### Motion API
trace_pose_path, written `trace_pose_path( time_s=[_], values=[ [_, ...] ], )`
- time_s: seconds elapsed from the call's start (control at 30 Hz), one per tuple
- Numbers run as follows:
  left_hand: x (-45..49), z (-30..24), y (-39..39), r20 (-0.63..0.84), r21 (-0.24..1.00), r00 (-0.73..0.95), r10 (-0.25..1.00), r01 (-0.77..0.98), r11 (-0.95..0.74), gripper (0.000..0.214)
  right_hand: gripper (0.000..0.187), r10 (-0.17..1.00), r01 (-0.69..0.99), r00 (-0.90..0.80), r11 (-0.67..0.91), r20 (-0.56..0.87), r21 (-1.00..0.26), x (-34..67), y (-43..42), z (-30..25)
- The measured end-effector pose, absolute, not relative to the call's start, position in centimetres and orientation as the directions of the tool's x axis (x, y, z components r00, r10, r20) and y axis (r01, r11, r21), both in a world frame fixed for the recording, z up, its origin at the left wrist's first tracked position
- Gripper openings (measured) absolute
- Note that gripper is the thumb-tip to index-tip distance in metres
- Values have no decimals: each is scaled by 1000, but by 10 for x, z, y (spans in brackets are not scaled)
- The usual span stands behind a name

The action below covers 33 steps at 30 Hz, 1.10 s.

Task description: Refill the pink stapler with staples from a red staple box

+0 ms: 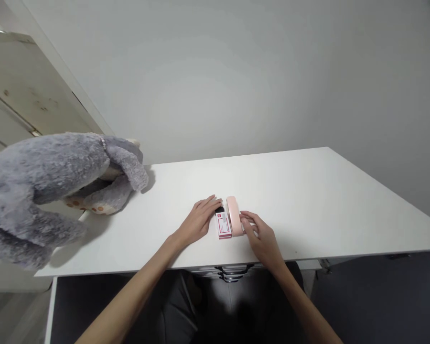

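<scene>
A pink stapler (235, 216) lies lengthwise on the white table, pointing away from me. Right beside it on the left is a small white box with red edges and print (223, 226). A small black object (220, 209) shows at the box's far end; its kind is unclear. My left hand (199, 219) rests palm down left of the box, fingers stretched out, with fingertips by the black object. From the right, my right hand (261, 236) touches the stapler's side, its fingers bent and apart rather than wrapped around it.
A large grey plush toy (57, 177) leans over the table's left end. The white table (308, 200) meets a grey wall (218, 86) at the back. Dark drawer handles (232, 272) stick out below the front edge. A pale cabinet (32, 91) stands at far left.
</scene>
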<state>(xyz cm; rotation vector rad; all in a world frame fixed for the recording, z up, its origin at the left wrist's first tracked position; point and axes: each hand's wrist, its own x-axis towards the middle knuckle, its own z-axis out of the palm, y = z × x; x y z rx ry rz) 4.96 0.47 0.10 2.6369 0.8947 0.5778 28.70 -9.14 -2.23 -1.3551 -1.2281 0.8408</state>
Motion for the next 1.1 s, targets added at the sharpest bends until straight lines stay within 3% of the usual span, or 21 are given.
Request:
trace_pose_path(
  time_s=[0.1,0.27,0.4,1.1],
  values=[
    [48,-1,5,293,412,716,634,504,-759,67,46,965,209,217,99,145,-973,287,-92,-23],
    [45,-8,6,411,414,539,736,609,-677,42,46,966,220,218,90,139,-971,287,-92,-23],
    [47,-9,8,425,399,517,743,629,-667,28,46,964,230,224,89,142,-969,286,-92,-22],
    [40,-9,7,353,408,562,748,627,-663,40,40,943,246,270,127,194,-961,288,-94,-18]
  ],
)
